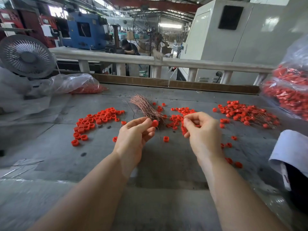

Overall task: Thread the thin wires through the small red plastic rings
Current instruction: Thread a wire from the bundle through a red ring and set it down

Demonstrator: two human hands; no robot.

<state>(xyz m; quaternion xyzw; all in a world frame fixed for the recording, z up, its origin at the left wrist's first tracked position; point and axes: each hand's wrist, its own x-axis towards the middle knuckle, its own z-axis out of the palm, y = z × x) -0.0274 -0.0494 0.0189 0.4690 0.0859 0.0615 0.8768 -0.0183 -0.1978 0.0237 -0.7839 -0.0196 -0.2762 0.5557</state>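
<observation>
While left hand (136,130) pinches ring (155,123), wire unseen.

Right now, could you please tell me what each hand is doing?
Left hand: pinching a red ring at its fingertips.
Right hand: fingers curled as if pinching; whether it holds a wire cannot be told.

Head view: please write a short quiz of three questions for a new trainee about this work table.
1. True or false: the left hand pinches a red ring.
2. Where does the wire bundle lie? A) beyond the hands, mid-table B) in a bag C) on the fan
3. Fill in: the rings that already carry wires lie on the table's ____ side.

Key: 1 true. 2 A. 3 right; the threaded pile is there, and the plain pile is on the left.
</observation>
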